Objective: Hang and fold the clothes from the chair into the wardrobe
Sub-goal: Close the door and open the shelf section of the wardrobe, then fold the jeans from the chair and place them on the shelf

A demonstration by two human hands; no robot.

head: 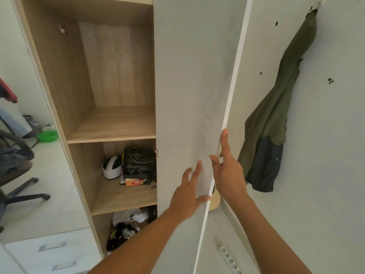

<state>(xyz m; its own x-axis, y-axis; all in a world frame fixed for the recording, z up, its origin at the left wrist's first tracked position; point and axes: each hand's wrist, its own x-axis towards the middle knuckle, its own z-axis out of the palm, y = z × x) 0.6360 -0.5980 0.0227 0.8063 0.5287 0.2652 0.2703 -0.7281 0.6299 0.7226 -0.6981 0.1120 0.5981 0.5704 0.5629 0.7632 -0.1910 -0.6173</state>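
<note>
Pale wood lines the inside of the wardrobe (110,80), which stands open on its left half, its grey-white door (189,95) swung out edge-on toward the viewer. The tall upper compartment is bare boards down to its shelf (112,133). Below that, the middle compartment holds a stack of dark folded clothes (139,162) pushed against the right side, with a white rounded helmet-like object (111,167) just beside it on the left and a red-and-orange packet (135,181) poking out from under the stack. The lowest compartment in view holds a loose heap: something white (131,215) on top, a black-and-white patterned garment (123,233) in front of it.

On the wall to the right of the door an olive-green garment (276,107) hangs from a hook high up, with a dark navy piece (264,167) showing beneath its lower edge. At the far left edge an office chair (17,175) stands on the tiled floor, with dark bluish clothes (11,157) lying crumpled on its seat, well apart from the wardrobe.

Both bare arms reach up to the door. The left hand (187,196) lies flat against the door's face, fingers spread, thumb hooked at the edge. The right hand (227,175) takes the same edge from the other side, fingers extended along it and loosely curled around, gripping nothing but the door.
</note>
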